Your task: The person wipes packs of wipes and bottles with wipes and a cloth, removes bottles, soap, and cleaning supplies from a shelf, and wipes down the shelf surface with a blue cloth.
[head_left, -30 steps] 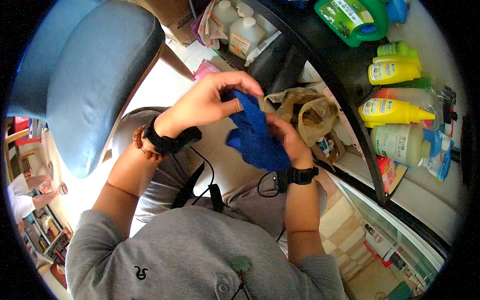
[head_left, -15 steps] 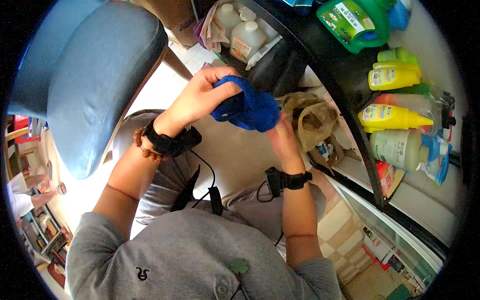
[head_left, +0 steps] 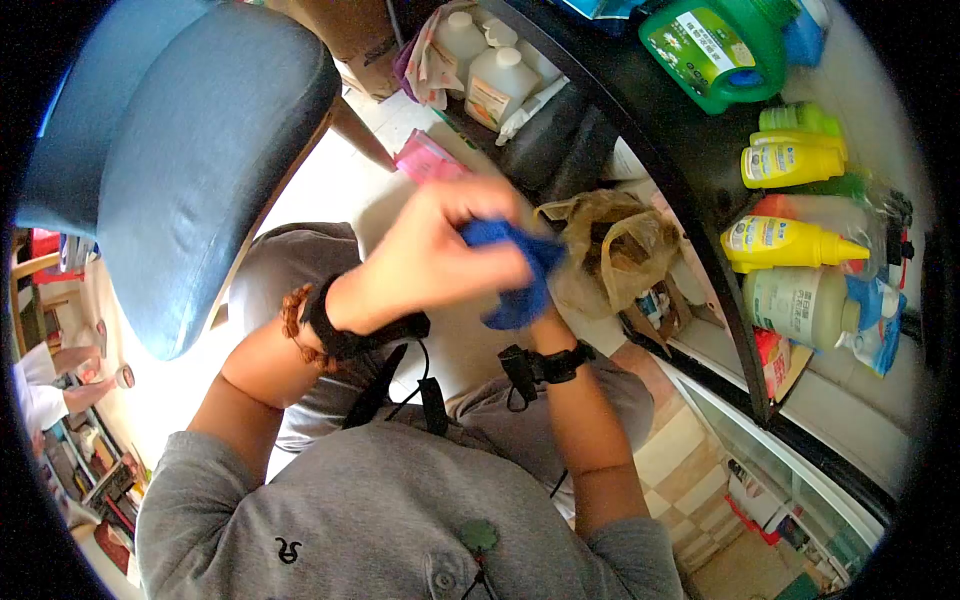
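A bunched blue cloth (head_left: 535,275) is between my hands, above my lap and blurred by motion. My left hand (head_left: 445,250) is closed on its near side, with thumb and fingers pinching the fabric. On the wrist are a beaded bracelet and a black strap. Only the base of my right hand (head_left: 548,326) shows, right below the cloth. The fabric covers its fingers, so I cannot tell whether they grip it. A second black strap (head_left: 548,362) circles that wrist.
To the right, a black shelf (head_left: 665,130) holds a green jug (head_left: 715,50), yellow bottles (head_left: 790,243) and a pale bottle (head_left: 795,305). Below it are a plastic bag (head_left: 625,250) and white jugs (head_left: 498,85). A blue chair (head_left: 210,150) stands left. Part of another person (head_left: 75,385) shows far left.
Both hands and the blue cloth have moved lower, toward my body. My left hand has turned over the cloth, and the right hand's fingers have gone out of sight. A pink packet now shows on the floor.
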Demonstrator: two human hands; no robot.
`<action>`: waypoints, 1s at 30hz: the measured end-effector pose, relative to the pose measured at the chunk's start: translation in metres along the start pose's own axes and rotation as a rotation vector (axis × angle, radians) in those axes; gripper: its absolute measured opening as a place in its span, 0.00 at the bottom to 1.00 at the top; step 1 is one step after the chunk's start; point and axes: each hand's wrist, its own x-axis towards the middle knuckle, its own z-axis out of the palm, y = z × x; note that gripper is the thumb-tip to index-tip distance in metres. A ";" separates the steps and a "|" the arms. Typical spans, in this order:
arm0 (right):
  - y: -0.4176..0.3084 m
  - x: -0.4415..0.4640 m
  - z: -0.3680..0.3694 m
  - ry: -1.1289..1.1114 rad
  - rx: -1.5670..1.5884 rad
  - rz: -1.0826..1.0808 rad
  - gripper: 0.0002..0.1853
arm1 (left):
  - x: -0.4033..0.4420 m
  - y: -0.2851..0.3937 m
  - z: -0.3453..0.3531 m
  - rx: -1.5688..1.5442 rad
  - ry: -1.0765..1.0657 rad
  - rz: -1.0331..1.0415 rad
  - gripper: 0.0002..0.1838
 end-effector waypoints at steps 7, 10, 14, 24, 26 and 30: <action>-0.036 -0.020 0.010 -0.350 -0.715 0.171 0.23 | 0.019 -0.039 -0.022 -0.321 0.470 -0.319 0.16; -0.072 -0.035 0.017 -0.548 -0.812 0.236 0.24 | 0.020 -0.040 -0.027 -0.187 0.448 -0.251 0.14; -0.142 -0.069 0.036 -0.571 -1.393 0.264 0.22 | 0.018 -0.029 -0.038 -0.009 0.273 -0.137 0.13; -0.105 -0.070 0.030 0.039 -0.960 -0.486 0.19 | 0.035 -0.084 -0.035 -0.420 0.025 -0.433 0.20; -0.100 -0.064 0.033 0.081 -0.887 -0.509 0.18 | 0.041 -0.135 -0.049 -0.467 0.122 -0.415 0.26; -0.108 -0.061 0.037 0.155 -0.792 -0.573 0.17 | 0.024 -0.236 -0.052 -0.066 0.421 -0.673 0.34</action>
